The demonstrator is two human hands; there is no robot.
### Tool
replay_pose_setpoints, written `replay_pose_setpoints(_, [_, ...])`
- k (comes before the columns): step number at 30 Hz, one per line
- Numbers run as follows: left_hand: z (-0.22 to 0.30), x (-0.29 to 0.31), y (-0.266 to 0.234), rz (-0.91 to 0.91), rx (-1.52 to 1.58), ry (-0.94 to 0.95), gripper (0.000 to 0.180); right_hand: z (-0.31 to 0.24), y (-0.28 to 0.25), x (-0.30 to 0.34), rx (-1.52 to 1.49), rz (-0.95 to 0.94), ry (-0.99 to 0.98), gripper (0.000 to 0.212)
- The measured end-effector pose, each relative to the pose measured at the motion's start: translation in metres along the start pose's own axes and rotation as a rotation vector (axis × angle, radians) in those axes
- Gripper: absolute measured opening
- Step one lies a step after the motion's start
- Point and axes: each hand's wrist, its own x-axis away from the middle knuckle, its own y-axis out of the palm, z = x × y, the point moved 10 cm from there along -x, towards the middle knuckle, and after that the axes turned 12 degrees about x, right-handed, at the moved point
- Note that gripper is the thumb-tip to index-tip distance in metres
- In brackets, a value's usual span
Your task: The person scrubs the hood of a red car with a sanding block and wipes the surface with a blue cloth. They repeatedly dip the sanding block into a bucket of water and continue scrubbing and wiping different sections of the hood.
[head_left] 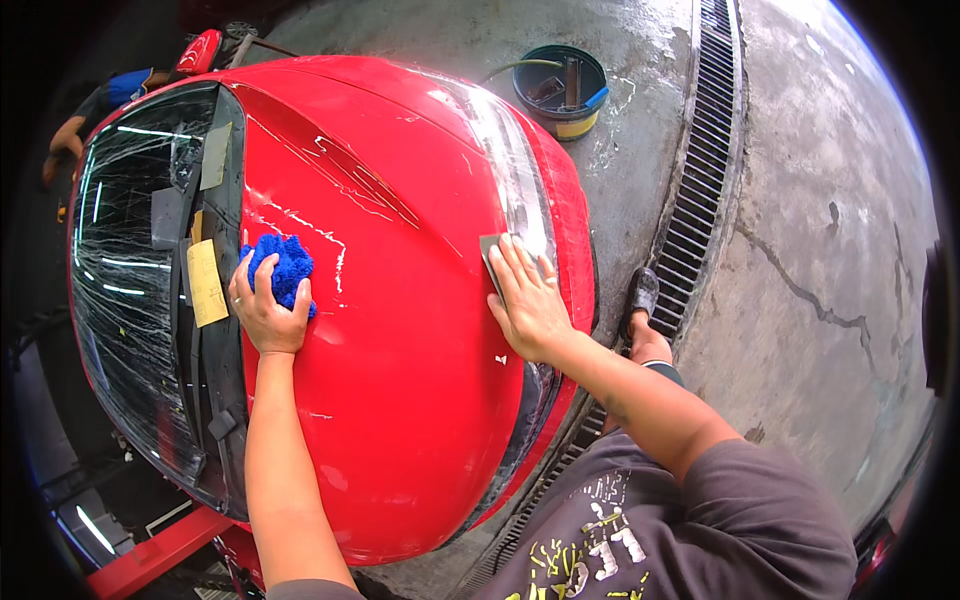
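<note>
Red car hood [400, 290], centre of the frame, with two bare hands upon it.
Left hand [268, 312], left of centre: fingers curled round a bunched blue cloth [290, 260], gripping it against the hood near the windshield [130, 240]. Right hand [527, 305], just right of centre: laid flat, fingers extended, over a thin grey-green sheet [488, 250], partly hidden beneath it, at the hood's front edge beside the clear headlight [512, 165]. Yellow paper piece [207, 284], at the windshield's base, left of the blue cloth. Dark bucket with yellow band [575, 130], upper centre, on the floor [640, 130]. Slotted drain grate [698, 190], running down from the upper right.
</note>
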Motion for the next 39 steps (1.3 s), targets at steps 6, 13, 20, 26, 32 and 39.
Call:
replay_pose_setpoints(6, [0.007, -0.013, 0.003, -0.003, 0.023, 0.024, 0.057, 0.021, -0.04, -0.093, 0.035, 0.238, -0.022, 0.073])
replay_pose_setpoints(13, [0.001, -0.003, 0.0, -0.01, 0.018, -0.011, 0.058, 0.012, -0.024, -0.049, 0.035, 0.093, -0.071, 0.077])
replay_pose_setpoints(20, [-0.001, -0.002, 0.001, -0.008, 0.017, -0.005, 0.058, 0.015, -0.016, -0.034, 0.009, 0.103, -0.126, 0.075])
replay_pose_setpoints(26, [0.006, -0.014, 0.003, 0.001, 0.031, 0.025, 0.058, 0.036, -0.051, -0.113, 0.04, 0.201, -0.093, 0.074])
replay_pose_setpoints(32, [0.0, 0.001, -0.003, -0.005, 0.016, -0.008, 0.057, 0.014, -0.019, -0.038, 0.024, 0.047, -0.12, 0.079])
replay_pose_setpoints(39, [0.007, -0.01, 0.003, 0.007, 0.03, 0.054, 0.057, 0.027, -0.027, -0.062, 0.039, 0.103, -0.124, 0.074])
